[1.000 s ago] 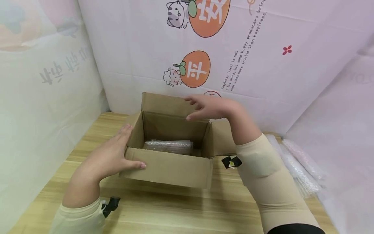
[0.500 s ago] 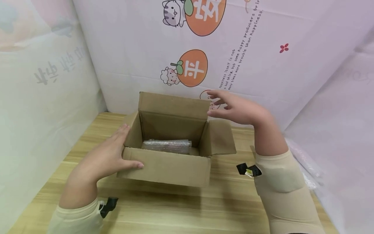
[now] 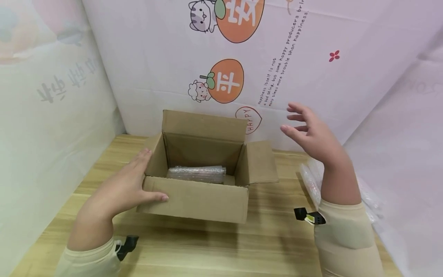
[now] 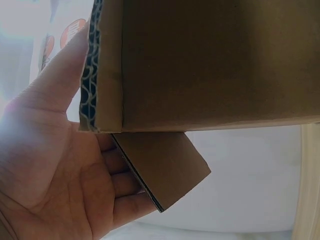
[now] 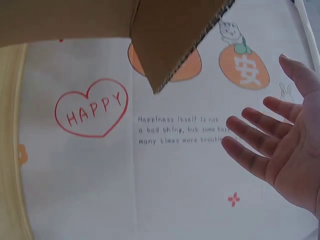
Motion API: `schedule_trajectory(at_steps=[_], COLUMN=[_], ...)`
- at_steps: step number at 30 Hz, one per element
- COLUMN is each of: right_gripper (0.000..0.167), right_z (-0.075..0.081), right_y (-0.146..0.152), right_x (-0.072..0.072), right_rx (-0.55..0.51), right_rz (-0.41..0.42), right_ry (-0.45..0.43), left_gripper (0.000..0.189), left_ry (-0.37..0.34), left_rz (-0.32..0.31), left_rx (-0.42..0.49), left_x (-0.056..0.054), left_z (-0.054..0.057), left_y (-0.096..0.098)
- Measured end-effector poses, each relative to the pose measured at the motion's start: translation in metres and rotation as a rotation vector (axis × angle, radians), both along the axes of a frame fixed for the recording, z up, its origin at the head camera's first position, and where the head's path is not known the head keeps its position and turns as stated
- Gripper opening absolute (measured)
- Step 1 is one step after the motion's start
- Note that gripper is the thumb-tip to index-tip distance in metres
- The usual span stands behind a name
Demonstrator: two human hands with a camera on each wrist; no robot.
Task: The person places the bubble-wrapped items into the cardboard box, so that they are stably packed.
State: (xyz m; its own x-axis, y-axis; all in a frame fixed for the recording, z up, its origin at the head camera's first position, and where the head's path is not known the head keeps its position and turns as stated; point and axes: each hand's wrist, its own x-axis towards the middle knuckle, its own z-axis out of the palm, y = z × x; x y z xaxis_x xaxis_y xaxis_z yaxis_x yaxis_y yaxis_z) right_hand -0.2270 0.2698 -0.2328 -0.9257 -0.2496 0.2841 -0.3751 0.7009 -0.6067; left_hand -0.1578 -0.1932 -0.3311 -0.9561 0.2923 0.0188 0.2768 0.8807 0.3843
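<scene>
An open cardboard box [image 3: 194, 200] stands on the wooden table, its flaps folded outward. Inside lies a clear bubble-wrap bundle [image 3: 197, 174]. My left hand [image 3: 121, 188] rests at the box's near left corner, fingers along the left flap and thumb across the front flap. The left wrist view shows those fingers fairly straight beneath the side flap [image 4: 162, 165]. To the right of the box, my right hand [image 3: 318, 138] is raised in the air, holding nothing. In the right wrist view its palm [image 5: 300, 165] and spread fingers are visible, apart from the box.
Several bubble-wrap bundles [image 3: 309, 184] lie at the table's right side, partly hidden by my right forearm. A white printed cloth [image 3: 294, 57] hangs behind the box. Pale sheets border both sides. The wooden table [image 3: 194, 250] extends in front of the box.
My right hand has moved from above the box's back flap out to the right, uncovering the right flap. My left hand stays at the corner. The head view has shifted slightly.
</scene>
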Motion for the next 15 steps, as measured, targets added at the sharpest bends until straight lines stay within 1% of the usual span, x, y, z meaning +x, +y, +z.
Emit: schedule_trajectory(at_steps=[5, 9, 12, 15], right_gripper=[0.072, 0.074, 0.076, 0.079], right_z=[-0.013, -0.03, -0.045, -0.059], right_y=[0.025, 0.045, 0.058, 0.072], right_x=[0.004, 0.004, 0.006, 0.008], right_rx=[-0.017, -0.045, -0.063, -0.066], right_rz=[-0.096, -0.162, -0.211, -0.266], right_ry=[0.053, 0.087, 0.092, 0.079], left_gripper=[0.138, 0.138, 0.138, 0.138], left_ry=[0.006, 0.011, 0.019, 0.024], left_rz=[-0.003, -0.005, -0.002, 0.002], left_rx=[0.001, 0.001, 0.006, 0.008], left_x=[0.001, 0.002, 0.002, 0.002], left_z=[0.0, 0.0, 0.0, -0.001], left_y=[0.0, 0.0, 0.0, 0.0])
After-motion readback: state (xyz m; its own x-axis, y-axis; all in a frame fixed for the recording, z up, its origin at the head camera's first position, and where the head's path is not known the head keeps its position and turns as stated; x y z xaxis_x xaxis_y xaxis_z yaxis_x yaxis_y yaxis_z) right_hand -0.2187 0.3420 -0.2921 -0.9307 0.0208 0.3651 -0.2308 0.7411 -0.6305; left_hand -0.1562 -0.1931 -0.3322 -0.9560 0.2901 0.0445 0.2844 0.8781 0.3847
